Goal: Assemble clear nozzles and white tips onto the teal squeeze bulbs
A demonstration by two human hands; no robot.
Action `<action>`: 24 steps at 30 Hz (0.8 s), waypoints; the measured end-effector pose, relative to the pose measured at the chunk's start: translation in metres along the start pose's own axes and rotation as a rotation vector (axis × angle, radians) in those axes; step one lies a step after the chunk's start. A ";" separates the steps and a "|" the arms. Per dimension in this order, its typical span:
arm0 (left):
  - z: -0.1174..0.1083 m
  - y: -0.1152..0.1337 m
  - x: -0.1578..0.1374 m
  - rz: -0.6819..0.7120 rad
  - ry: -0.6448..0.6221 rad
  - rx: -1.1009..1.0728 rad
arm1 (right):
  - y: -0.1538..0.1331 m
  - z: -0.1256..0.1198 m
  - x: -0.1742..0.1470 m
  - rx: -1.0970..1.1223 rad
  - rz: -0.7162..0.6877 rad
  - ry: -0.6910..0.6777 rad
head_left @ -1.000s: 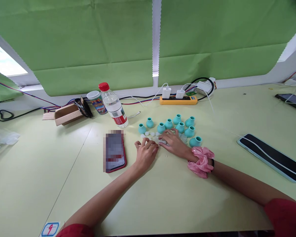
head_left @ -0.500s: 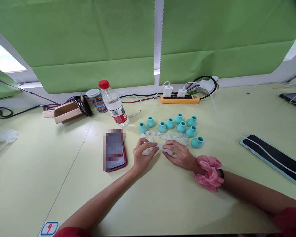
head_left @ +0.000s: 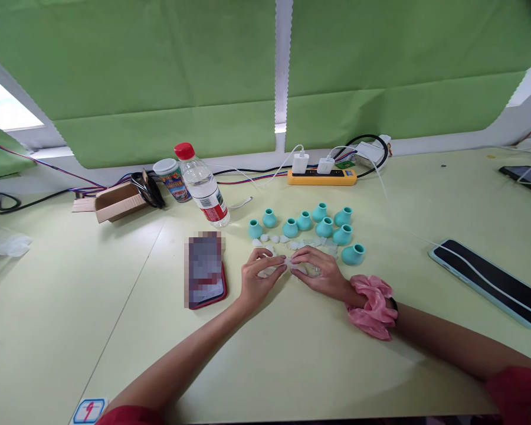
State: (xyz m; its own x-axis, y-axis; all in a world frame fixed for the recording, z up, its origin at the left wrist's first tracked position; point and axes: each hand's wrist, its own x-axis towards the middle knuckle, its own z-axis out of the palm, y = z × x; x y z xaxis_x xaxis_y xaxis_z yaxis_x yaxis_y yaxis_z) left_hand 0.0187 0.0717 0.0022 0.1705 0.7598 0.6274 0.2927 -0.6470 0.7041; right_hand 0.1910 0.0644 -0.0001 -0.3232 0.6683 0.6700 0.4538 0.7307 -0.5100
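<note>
My left hand (head_left: pixel 260 273) and my right hand (head_left: pixel 321 271) meet over the table, thumbs and fingertips pinched on a small translucent white piece (head_left: pixel 288 263) between them. Its exact kind is too small to make out. Just beyond my fingers lie several loose whitish, translucent pieces (head_left: pixel 294 245), partly hidden by the hands. Behind these stand several turquoise flask-shaped pieces (head_left: pixel 324 228) with open round necks. The nearest turquoise piece (head_left: pixel 353 254) leans to one side, beyond my right wrist. A pink scrunchie (head_left: pixel 370 308) circles that wrist.
Left of my hands lies a red-cased phone (head_left: pixel 207 271), with a red-capped water bottle (head_left: pixel 206 192) and a patterned cup (head_left: pixel 172 180) behind it. A yellow power strip (head_left: pixel 322 177) sits at the back. Another phone (head_left: pixel 491 283) with a white cable lies right. An open cardboard box (head_left: pixel 119 203) stands left.
My right hand has shifted slightly, with its fingertips now closer to the left hand's. Both hands stay on the small translucent piece. The surrounding things have not moved.
</note>
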 end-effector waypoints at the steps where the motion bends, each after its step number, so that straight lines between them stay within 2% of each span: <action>1: 0.000 0.000 0.000 0.001 0.000 -0.002 | 0.000 0.000 0.000 0.003 0.000 0.003; 7: 0.000 0.000 -0.001 -0.003 -0.006 0.022 | -0.001 -0.001 0.000 0.011 -0.009 0.014; 24: -0.001 0.006 0.000 0.106 -0.073 0.056 | -0.009 -0.002 0.001 0.019 -0.047 0.076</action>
State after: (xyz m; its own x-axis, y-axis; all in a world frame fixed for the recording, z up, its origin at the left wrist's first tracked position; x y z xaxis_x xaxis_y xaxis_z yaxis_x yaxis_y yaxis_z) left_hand 0.0195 0.0681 0.0064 0.2704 0.6912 0.6701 0.3213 -0.7209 0.6140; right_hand 0.1885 0.0582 0.0067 -0.2797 0.6214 0.7319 0.4237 0.7640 -0.4867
